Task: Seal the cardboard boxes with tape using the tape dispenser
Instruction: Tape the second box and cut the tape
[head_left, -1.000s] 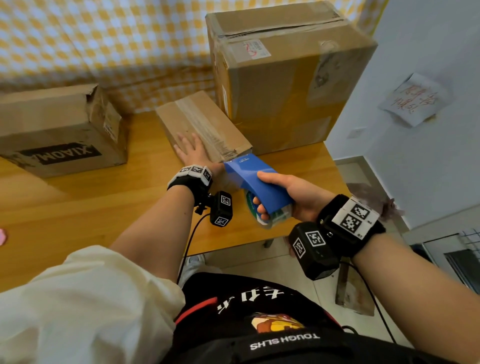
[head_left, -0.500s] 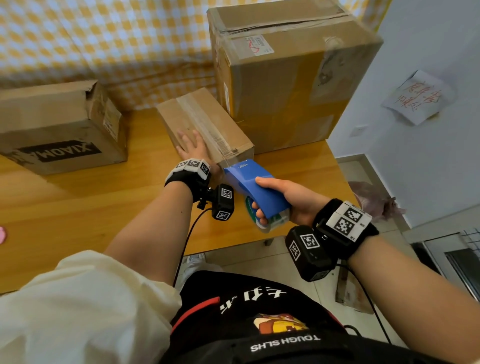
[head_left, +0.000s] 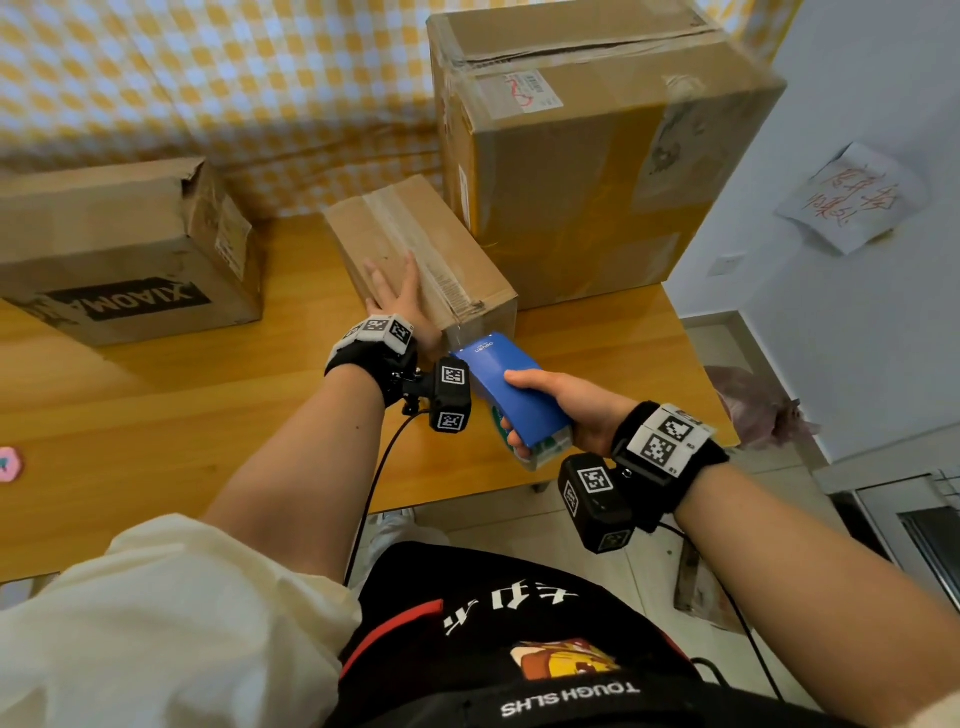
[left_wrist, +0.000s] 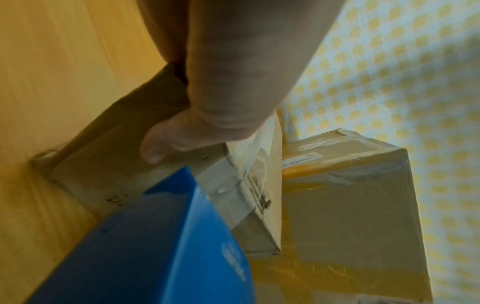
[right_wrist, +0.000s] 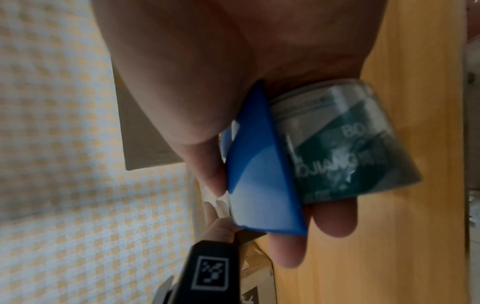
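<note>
**Tape dispenser at the near end of the small box**

Head view: the small cardboard box (head_left: 421, 254) lies in the centre of the frame on the wooden table (head_left: 156, 415), just beside the large box (head_left: 587, 156) at upper right. A third box with dark lettering (head_left: 124, 249) stands at the left, well apart. The left hand (head_left: 397, 299) rests flat on top of the small box, fingers straight and together. The right hand (head_left: 566, 410) is wrapped around the blue tape dispenser (head_left: 511, 389), thumb on top, fingers curled under it. The front of the dispenser meets the near end of the small box, where a strip of clear tape runs along the top.

Left wrist view: the left hand (left_wrist: 207, 107) fills the upper middle of the frame, thumb pressed on the small box (left_wrist: 111, 148). The tape dispenser (left_wrist: 161, 246) is at the bottom, touching the taped end of the box. The large box (left_wrist: 350, 205) is at right.

Right wrist view: the right hand (right_wrist: 233, 72) grips the tape dispenser (right_wrist: 259, 174) in the centre; the roll of tape (right_wrist: 345, 148) with a green printed core sits at its right. Fingertips (right_wrist: 335, 222) curl below the dispenser.
</note>
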